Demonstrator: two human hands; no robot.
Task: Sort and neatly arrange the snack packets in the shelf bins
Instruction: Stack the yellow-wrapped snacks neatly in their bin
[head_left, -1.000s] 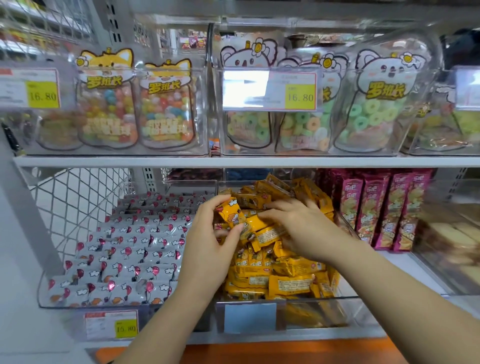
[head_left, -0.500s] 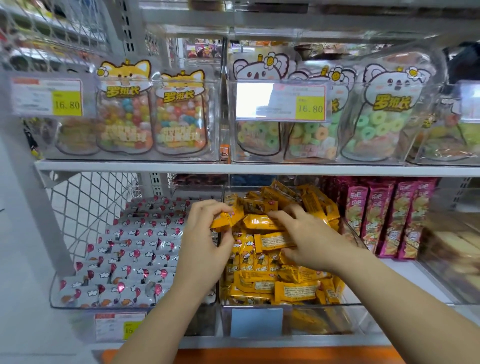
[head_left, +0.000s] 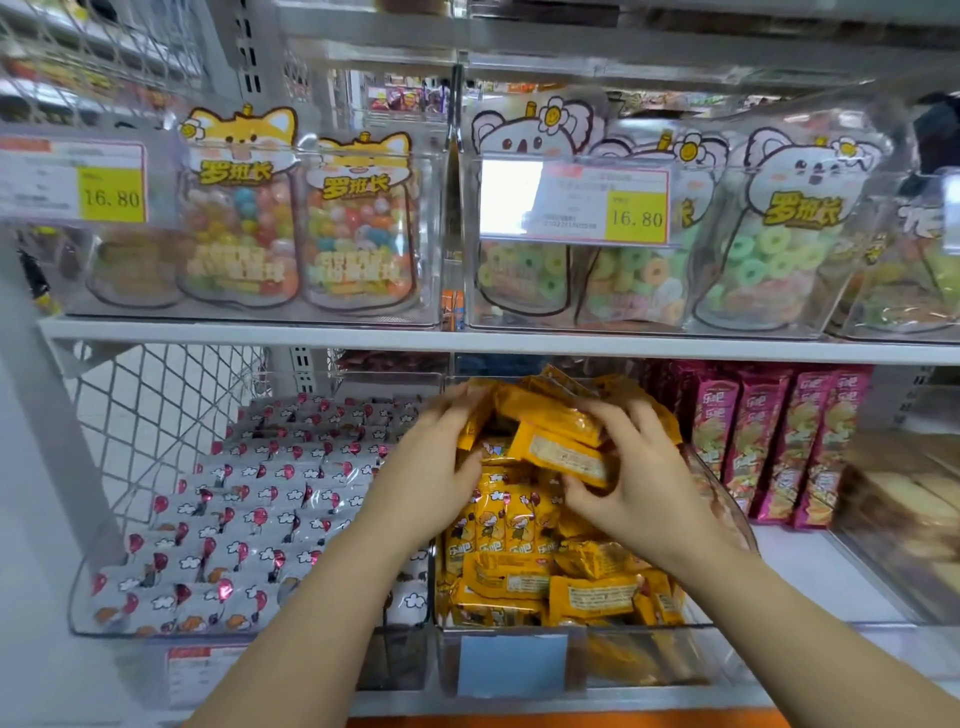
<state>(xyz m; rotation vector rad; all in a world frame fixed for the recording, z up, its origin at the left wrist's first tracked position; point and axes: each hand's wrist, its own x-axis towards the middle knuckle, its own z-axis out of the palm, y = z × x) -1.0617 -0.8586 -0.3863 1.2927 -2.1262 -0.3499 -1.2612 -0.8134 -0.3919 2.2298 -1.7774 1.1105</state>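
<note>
Several yellow snack packets fill a clear bin on the lower shelf. Both my hands are deep in the upper part of that pile. My left hand holds the left end of a bunch of yellow packets, fingers curled over their top. My right hand grips the right end of the same bunch, thumb under one packet that shows its printed back. The packets under my hands are partly hidden.
A clear bin of grey packets with red balloons sits to the left. Pink stick packets stand to the right, beside a bin of cakes. Candy pouches fill the bins on the upper shelf. A wire mesh panel closes the left side.
Both hands moved up and further back into the yellow bin and now hold a bunch of packets between them. The view moved closer and shifted slightly.
</note>
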